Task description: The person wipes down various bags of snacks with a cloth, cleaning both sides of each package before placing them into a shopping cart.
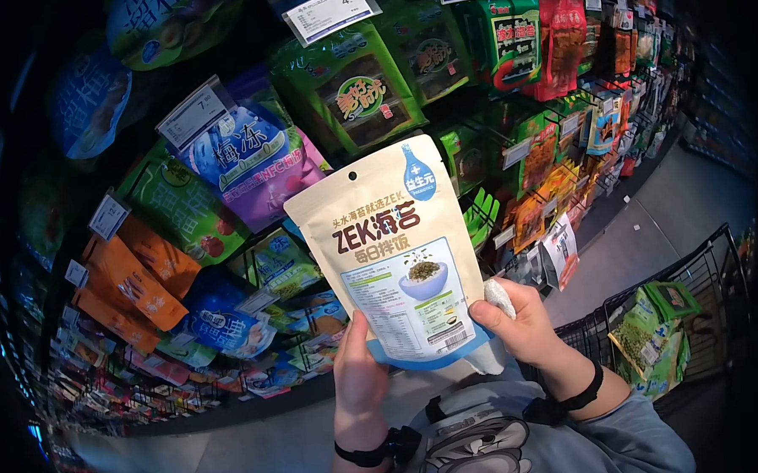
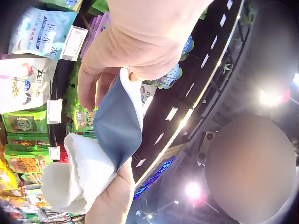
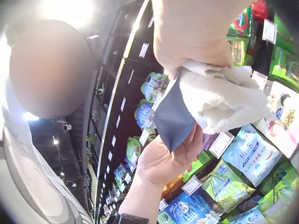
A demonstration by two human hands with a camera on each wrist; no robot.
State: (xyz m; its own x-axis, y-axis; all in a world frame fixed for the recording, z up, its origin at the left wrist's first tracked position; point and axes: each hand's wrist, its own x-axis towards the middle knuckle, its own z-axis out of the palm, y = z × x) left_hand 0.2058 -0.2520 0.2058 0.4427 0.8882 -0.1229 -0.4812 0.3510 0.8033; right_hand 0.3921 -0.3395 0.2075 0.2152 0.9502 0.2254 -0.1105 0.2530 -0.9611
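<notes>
A cream seaweed pouch (image 1: 380,270) with a blue base is held tilted before the shelves, its printed panel facing the head camera. My left hand (image 1: 359,368) grips its lower left edge, thumb on the near face and fingers behind. At the lower right edge, my right hand (image 1: 518,319) pinches the pouch, thumb in front. That same hand also holds a crumpled white tissue (image 3: 219,95), which hangs down behind the pouch. From below, the left wrist view shows the pouch's dark blue base (image 2: 119,123) between both hands.
Shelf racks run along the left and front, hung with snack bags such as a purple and blue bag (image 1: 253,157), green packs (image 1: 347,94) and orange bags (image 1: 131,277). Price tags (image 1: 331,14) stick out. A black wire cart (image 1: 720,306) with green bags (image 1: 654,334) stands at right.
</notes>
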